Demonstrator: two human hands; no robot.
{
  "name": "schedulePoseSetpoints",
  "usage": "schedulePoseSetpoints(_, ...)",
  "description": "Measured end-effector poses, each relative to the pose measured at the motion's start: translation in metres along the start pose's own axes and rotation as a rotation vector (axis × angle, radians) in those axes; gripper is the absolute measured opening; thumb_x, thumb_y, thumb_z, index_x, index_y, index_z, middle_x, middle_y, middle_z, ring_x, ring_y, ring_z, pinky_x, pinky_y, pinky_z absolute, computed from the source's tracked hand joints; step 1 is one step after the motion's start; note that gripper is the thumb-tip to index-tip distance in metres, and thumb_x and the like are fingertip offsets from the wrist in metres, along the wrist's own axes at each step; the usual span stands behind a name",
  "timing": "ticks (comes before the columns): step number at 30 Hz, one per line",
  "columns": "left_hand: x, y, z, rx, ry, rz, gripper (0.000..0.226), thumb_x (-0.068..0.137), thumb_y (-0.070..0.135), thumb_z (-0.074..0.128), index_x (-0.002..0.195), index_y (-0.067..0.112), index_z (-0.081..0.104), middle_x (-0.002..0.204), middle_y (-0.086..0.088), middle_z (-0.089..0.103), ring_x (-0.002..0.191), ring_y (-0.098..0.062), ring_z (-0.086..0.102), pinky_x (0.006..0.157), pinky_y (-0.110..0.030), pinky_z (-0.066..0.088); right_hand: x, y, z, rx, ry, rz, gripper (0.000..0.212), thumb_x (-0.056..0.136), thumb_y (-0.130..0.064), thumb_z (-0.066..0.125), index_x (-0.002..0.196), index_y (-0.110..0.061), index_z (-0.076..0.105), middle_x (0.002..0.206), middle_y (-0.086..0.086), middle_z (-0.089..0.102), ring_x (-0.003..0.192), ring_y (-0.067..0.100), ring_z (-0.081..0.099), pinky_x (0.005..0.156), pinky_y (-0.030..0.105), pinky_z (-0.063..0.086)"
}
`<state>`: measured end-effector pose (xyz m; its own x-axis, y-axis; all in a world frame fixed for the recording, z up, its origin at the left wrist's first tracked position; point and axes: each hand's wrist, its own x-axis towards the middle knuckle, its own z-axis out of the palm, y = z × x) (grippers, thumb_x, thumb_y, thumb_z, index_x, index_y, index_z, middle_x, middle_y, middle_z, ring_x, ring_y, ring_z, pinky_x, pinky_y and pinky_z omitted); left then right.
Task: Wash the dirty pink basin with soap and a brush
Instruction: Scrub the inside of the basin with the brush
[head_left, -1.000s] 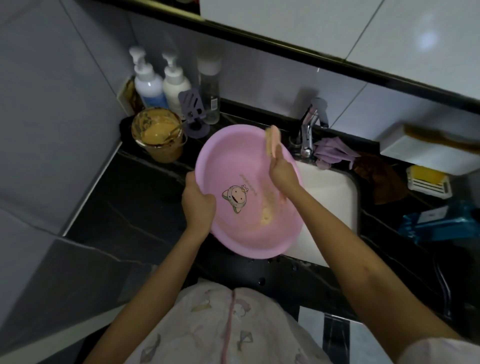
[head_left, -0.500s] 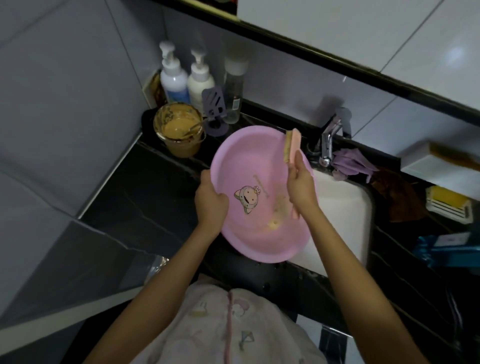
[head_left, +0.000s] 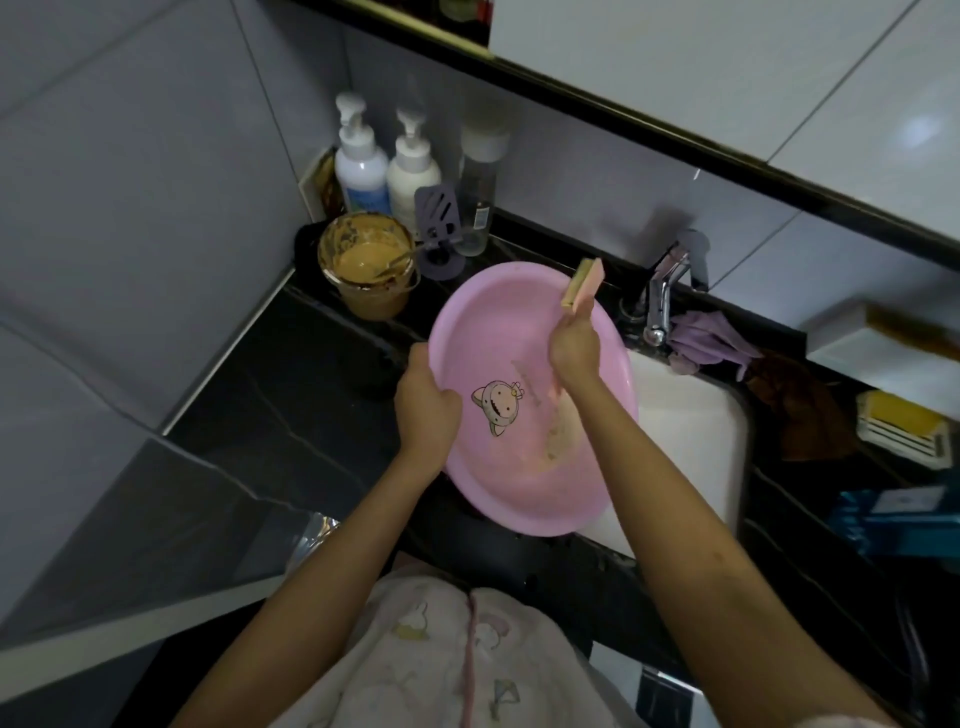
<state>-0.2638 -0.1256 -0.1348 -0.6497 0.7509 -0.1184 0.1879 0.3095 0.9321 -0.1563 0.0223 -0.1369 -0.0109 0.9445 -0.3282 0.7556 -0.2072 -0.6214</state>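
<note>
Over the white sink (head_left: 685, 415), a pink basin (head_left: 498, 332) is held tilted, its hollow facing the person, partly above the black counter (head_left: 291, 395) left of the sink. The left hand (head_left: 427, 410) grips the basin's left rim. The right hand (head_left: 574, 348) is clenched around a pink brush (head_left: 584, 285) with yellowish bristles, raised at the basin's far rim. Tan smears streak the inside beside a cartoon print. Behind the sink stands a chrome tap (head_left: 662, 296); left of the basin sits a tub of tan paste (head_left: 366, 262).
</note>
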Motion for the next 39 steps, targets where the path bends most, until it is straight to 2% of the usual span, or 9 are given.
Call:
schedulePoseSetpoints(2, 0.000, 0.000, 0.000, 0.004, 0.001, -0.004, 0.039, 0.075, -0.013, 0.046, 0.106, 0.009, 0.052, 0.092, 0.000, 0.058, 0.086, -0.017, 0.058, 0.063, -0.016, 0.046, -0.014, -0.018, 0.014, 0.018, -0.025, -0.062, 0.057, 0.102, -0.026, 0.022, 0.151, -0.025, -0.006, 0.082, 0.013, 0.058, 0.068, 0.025, 0.056, 0.053, 0.031, 0.039)
schedulePoseSetpoints(6, 0.001, -0.002, -0.002, 0.012, 0.027, 0.004, 0.035, 0.076, -0.011, 0.047, 0.104, 0.009, 0.053, 0.088, 0.002, 0.058, 0.082, -0.016, 0.058, 0.061, -0.013, 0.043, -0.051, -0.009, 0.035, -0.185, -0.202, -0.492, 0.061, 0.101, -0.022, 0.027, 0.150, -0.029, -0.007, 0.073, 0.011, 0.058, 0.063, 0.028, 0.058, 0.056, 0.034, 0.046)
schedulePoseSetpoints(11, 0.005, 0.000, 0.001, 0.068, 0.014, 0.034, 0.038, 0.075, -0.014, 0.046, 0.108, 0.004, 0.052, 0.096, -0.008, 0.059, 0.086, -0.018, 0.056, 0.061, -0.012, 0.041, -0.002, 0.003, -0.018, -0.227, -0.049, -0.206, 0.057, 0.102, -0.021, 0.022, 0.150, -0.033, -0.007, 0.068, 0.005, 0.053, 0.059, 0.026, 0.054, 0.052, 0.034, 0.043)
schedulePoseSetpoints(17, 0.005, -0.001, -0.002, 0.067, 0.034, 0.010, 0.034, 0.077, -0.012, 0.047, 0.106, 0.005, 0.054, 0.092, -0.002, 0.057, 0.086, -0.017, 0.057, 0.060, -0.010, 0.039, -0.053, 0.009, 0.006, -0.478, -0.249, -0.748, 0.068, 0.096, -0.014, 0.038, 0.151, -0.028, 0.000, 0.062, 0.009, 0.052, 0.055, 0.030, 0.053, 0.051, 0.036, 0.043)
schedulePoseSetpoints(21, 0.006, 0.002, 0.001, 0.086, 0.017, 0.032, 0.036, 0.075, -0.014, 0.047, 0.106, 0.003, 0.053, 0.092, -0.004, 0.056, 0.084, -0.017, 0.055, 0.061, -0.015, 0.041, -0.017, 0.000, -0.008, -0.291, -0.082, -0.385, 0.059, 0.101, -0.021, 0.028, 0.151, -0.029, -0.002, 0.061, 0.008, 0.052, 0.057, 0.027, 0.056, 0.050, 0.038, 0.046)
schedulePoseSetpoints(26, 0.009, -0.001, -0.003, 0.074, 0.021, 0.021, 0.035, 0.077, -0.012, 0.047, 0.108, 0.003, 0.054, 0.092, -0.002, 0.057, 0.084, -0.015, 0.055, 0.060, -0.009, 0.039, -0.063, 0.005, 0.012, -0.344, -0.255, -0.675, 0.068, 0.097, -0.016, 0.038, 0.151, -0.027, -0.002, 0.060, 0.008, 0.052, 0.052, 0.028, 0.051, 0.050, 0.037, 0.044)
schedulePoseSetpoints(30, 0.012, 0.000, 0.000, 0.069, -0.019, 0.034, 0.036, 0.075, -0.013, 0.047, 0.106, 0.004, 0.052, 0.093, -0.006, 0.057, 0.086, -0.019, 0.057, 0.064, -0.019, 0.044, -0.021, -0.002, -0.001, -0.282, -0.086, -0.412, 0.059, 0.101, -0.022, 0.029, 0.152, -0.027, 0.000, 0.061, 0.007, 0.053, 0.055, 0.028, 0.055, 0.046, 0.035, 0.045)
schedulePoseSetpoints(35, 0.014, -0.005, -0.002, 0.034, -0.018, 0.013, 0.034, 0.078, -0.010, 0.049, 0.107, 0.006, 0.055, 0.092, -0.004, 0.060, 0.086, -0.018, 0.059, 0.064, -0.020, 0.045, -0.067, 0.010, 0.007, -0.395, -0.281, -0.716, 0.065, 0.098, -0.016, 0.038, 0.151, -0.025, 0.001, 0.052, -0.002, 0.043, 0.047, 0.019, 0.043, 0.046, 0.031, 0.036)
schedulePoseSetpoints(39, 0.016, -0.005, 0.001, 0.024, -0.049, 0.026, 0.035, 0.075, -0.012, 0.048, 0.106, 0.005, 0.053, 0.093, -0.005, 0.058, 0.086, -0.019, 0.058, 0.065, -0.021, 0.046, -0.030, 0.000, 0.001, -0.224, -0.130, -0.480, 0.059, 0.101, -0.023, 0.030, 0.151, -0.030, 0.000, 0.061, 0.010, 0.056, 0.052, 0.026, 0.055, 0.047, 0.034, 0.045)
